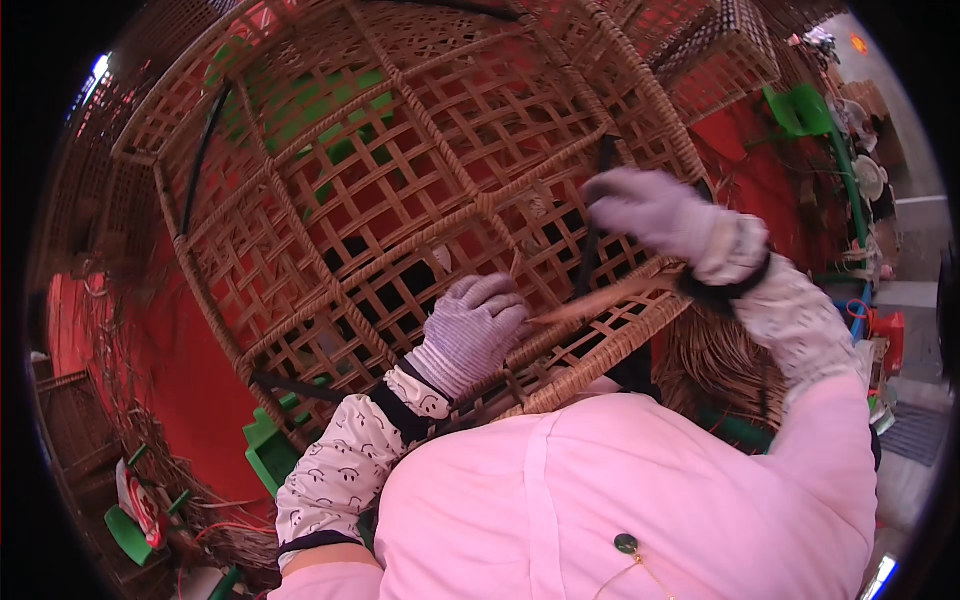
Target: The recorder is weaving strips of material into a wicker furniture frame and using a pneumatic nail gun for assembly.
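A large brown wicker frame (pixel 440 150) with an open lattice and cord-wrapped ribs tilts up in front of me, its near rim against my body. My left hand (pixel 475 325), in a pale lilac knitted glove, presses down on the near lattice with its fingers curled. From its fingertips a flat rattan strip (pixel 605 298) stretches right, passing under my right wrist. My right hand (pixel 650 215), gloved alike, is raised above the right part of the near lattice. Motion smears its fingers, so I cannot tell whether they hold anything.
A coiled bundle of cane strands (pixel 720 365) lies right of the frame. Green plastic stools stand around, one at lower left (pixel 268 450) and another at upper right (pixel 798 108). Red flooring (pixel 195 400) shows beneath, with loose cane scraps (pixel 165 450) along the left. More wicker pieces (pixel 715 50) stand behind.
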The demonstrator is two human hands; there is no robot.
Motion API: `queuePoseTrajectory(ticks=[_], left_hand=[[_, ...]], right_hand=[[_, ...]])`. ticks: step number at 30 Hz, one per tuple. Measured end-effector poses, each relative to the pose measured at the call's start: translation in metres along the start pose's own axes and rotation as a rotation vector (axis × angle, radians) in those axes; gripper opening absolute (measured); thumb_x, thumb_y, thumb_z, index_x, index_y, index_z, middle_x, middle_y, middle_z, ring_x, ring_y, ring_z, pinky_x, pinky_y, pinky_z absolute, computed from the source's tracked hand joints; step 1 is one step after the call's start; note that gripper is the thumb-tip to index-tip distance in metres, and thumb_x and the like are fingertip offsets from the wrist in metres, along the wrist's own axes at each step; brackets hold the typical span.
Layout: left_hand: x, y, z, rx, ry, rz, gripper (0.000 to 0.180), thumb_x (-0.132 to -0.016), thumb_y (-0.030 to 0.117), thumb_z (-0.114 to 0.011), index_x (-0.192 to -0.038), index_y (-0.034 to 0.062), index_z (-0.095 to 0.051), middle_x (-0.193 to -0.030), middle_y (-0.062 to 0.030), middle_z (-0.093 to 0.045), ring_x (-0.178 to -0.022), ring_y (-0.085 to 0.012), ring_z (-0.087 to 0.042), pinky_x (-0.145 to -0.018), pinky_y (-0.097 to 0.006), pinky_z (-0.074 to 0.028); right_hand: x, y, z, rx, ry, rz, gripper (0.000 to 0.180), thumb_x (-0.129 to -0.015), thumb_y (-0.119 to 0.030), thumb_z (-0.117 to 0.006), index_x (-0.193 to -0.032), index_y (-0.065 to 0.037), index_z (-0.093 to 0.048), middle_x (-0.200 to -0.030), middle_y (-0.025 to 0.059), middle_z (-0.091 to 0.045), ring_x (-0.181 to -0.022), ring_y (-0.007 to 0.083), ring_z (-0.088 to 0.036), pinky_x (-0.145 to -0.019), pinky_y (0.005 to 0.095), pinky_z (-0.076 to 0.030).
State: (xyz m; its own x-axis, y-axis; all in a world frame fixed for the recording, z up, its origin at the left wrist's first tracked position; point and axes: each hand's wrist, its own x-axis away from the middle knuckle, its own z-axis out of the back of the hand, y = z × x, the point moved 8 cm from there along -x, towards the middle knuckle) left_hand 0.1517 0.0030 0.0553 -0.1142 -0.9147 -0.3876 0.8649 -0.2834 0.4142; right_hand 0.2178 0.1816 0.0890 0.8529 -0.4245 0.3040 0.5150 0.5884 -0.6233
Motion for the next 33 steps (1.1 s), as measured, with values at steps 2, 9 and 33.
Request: queuePoseTrajectory(ticks=[2,9,33], left_hand=[[0.000,-0.003,-0.006,0.097,-0.040,0.052,0.014,-0.073,0.019,-0.063,-0.084,0.0108,-0.061,-0.095,-0.0025,-0.062,-0.098,-0.0212,-0.056,-0.082,-0.035,-0.045],[0.024,-0.028,-0.036,0.084,-0.169,0.205,0.015,-0.075,0.020,-0.059,-0.085,0.0087,-0.061,-0.095,-0.0054,-0.063,-0.097,-0.0223,-0.057,-0.083,-0.036,-0.044],[0.018,-0.036,-0.041,0.007,-0.126,0.223,0.020,-0.070,0.013,-0.060,-0.090,0.0132,-0.062,-0.100,-0.0024,-0.061,-0.102,-0.0203,-0.054,-0.092,-0.041,-0.036]], right_hand=[[-0.027,0.021,-0.072,-0.092,-0.385,-0.253,0.049,-0.080,-0.039,-0.057,-0.108,0.001,-0.056,-0.098,0.0149,-0.061,-0.085,0.0208,-0.060,-0.073,0.0321,-0.047],[-0.050,0.032,-0.129,-0.509,-0.442,-0.473,0.061,-0.074,-0.029,-0.068,-0.119,0.005,-0.044,-0.111,0.0189,-0.055,-0.091,0.0276,-0.059,-0.078,0.0333,-0.050],[-0.069,0.006,-0.132,0.260,-0.886,-0.227,0.045,-0.064,-0.036,-0.075,-0.093,-0.004,-0.063,-0.082,0.0084,-0.064,-0.073,0.0190,-0.061,-0.060,0.0306,-0.049]])
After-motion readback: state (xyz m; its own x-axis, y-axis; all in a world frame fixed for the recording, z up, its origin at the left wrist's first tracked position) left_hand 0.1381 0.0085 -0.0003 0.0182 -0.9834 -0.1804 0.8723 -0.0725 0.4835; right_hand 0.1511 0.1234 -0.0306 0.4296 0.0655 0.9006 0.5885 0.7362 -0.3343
